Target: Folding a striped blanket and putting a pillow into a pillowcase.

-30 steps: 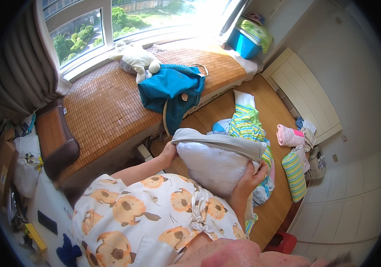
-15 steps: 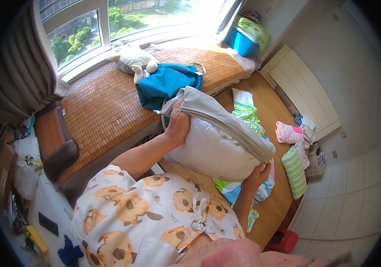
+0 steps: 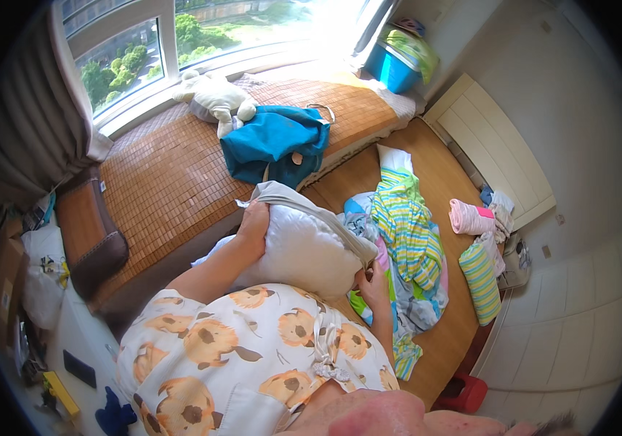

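Bedroom scene, shot from above: a woven bamboo mat point(image 3: 173, 182) covers a wide window seat on the left and far side, with a lower wooden platform point(image 3: 442, 182) running off to the right toward white cabinet doors point(image 3: 493, 138). On the mat sit a cream stuffed toy point(image 3: 216, 98) and a crumpled teal jacket point(image 3: 275, 142) just near of it. A blue bin point(image 3: 391, 65) stands in the far corner. Striped green-and-yellow bedding point(image 3: 405, 225) lies heaped on the platform, with a rolled pink towel point(image 3: 471, 216) and a striped green pillow point(image 3: 479, 272) further right.

Hard to make out: the clutter along the left edge is mostly dark and bent by the lens, and the small red thing point(image 3: 463, 392) at the near right is half cut off by the platform edge.

Hands now. A big white pillow point(image 3: 304, 251) with a grey cover point(image 3: 311, 207) partly over its far end is held in front of the chest, above the platform's near edge. Left hand point(image 3: 253, 221) grips its far left corner, fingers curled into the fabric. Right hand point(image 3: 373, 283) pinches the pillow's right end, fingers closed on the cover edge, though part of it hides behind the pillow.
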Demonstrator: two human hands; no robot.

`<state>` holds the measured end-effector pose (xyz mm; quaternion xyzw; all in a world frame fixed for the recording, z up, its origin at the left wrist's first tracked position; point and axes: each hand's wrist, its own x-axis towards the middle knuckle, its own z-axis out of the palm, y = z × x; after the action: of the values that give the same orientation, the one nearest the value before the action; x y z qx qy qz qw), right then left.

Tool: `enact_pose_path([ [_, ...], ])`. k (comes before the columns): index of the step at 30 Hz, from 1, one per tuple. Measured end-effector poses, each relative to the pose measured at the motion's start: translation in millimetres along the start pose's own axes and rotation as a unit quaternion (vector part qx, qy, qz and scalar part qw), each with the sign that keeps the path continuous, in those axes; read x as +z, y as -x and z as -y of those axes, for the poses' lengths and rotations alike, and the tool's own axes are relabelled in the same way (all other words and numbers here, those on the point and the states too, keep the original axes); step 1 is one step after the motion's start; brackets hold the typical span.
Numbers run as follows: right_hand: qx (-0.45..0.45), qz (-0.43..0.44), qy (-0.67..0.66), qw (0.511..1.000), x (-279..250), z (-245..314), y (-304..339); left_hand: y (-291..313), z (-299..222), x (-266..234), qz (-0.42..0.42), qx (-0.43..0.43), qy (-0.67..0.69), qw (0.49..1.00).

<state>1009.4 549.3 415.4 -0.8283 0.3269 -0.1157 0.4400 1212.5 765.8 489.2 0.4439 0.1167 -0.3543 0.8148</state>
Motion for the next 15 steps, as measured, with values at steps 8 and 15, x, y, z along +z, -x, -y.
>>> enact_pose_path([
  [8, -0.294, -0.120, 0.203, 0.926, -36.6, 59.6, 19.8, 11.8, 28.5, -15.0, 0.080, -0.087, 0.007, 0.993],
  [15, -0.303, -0.028, 0.156, 0.940, 24.3, 30.9, 19.4, 12.3, 58.8, -41.6, 0.050, -0.053, -0.105, 0.992],
])
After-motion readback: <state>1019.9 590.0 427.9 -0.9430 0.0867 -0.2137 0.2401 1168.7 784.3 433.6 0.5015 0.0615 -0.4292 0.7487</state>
